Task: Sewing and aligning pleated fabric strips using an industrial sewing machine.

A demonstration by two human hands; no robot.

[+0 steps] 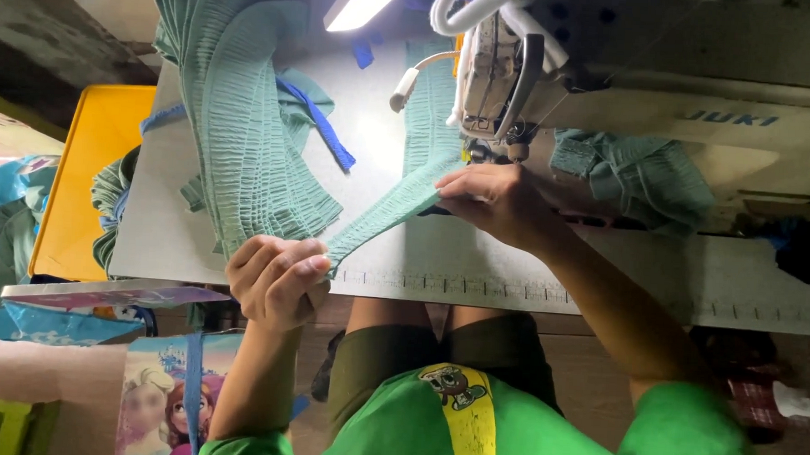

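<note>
— What's on your grey table point(477, 249)?

— A green shirred fabric strip point(383, 216), stretched from my left hand point(277, 281), pinching it at the near edge, toward two o'clock, where my right hand point(497, 202) presses it by the white sewing machine point(648, 74).

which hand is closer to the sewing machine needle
Right. The right hand presses the green strip just below the needle; the left hand grips the strip's other end at the table edge.
</note>
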